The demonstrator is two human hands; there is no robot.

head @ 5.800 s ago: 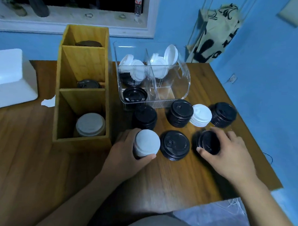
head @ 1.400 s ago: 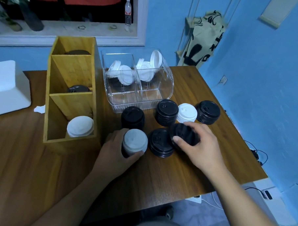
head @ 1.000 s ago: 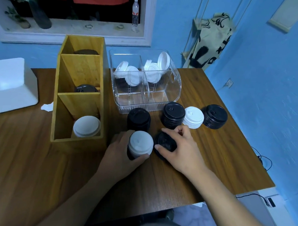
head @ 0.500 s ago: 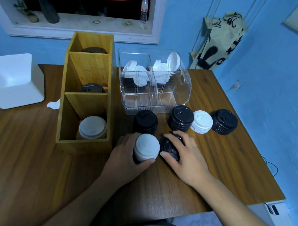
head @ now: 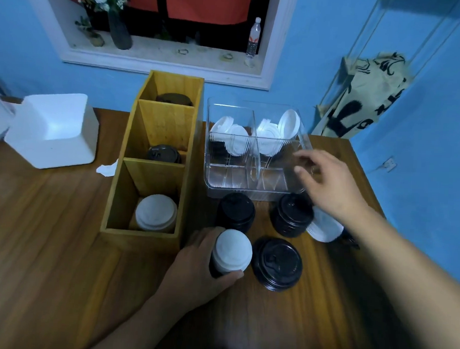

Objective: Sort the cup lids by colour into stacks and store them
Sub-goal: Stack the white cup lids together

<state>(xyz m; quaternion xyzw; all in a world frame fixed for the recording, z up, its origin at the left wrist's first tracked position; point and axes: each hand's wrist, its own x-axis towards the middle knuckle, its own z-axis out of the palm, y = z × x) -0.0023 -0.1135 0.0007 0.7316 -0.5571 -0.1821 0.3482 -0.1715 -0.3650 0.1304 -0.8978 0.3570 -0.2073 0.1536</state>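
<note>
While a person's left hand [head: 201,265] curls around a mixed stack [head: 232,251], white lid on top and black beneath, the right hand [head: 326,178] hangs over the near right corner of a clear bin [head: 234,181]. Its fingers are loosely spread and hold nothing; whether they touch the plastic cannot be told.

The gripped stack stands on a wooden table [head: 62,246], just off the front corner of a wooden rack [head: 141,237]. A low black stack [head: 276,263] lies just to its right. Two taller black stacks, one left [head: 236,211] and one right [head: 291,215], stand directly in front of the bin. A white stack [head: 324,228] shows partly from under the right forearm.

White lids [head: 237,143] lean on edge in both halves of the bin, toward its back. In the rack, the near compartment holds white lids [head: 156,213], the middle one black lids [head: 164,153], the far one dark lids [head: 174,99]. A white foam box [head: 54,129] sits at the table's left.
</note>
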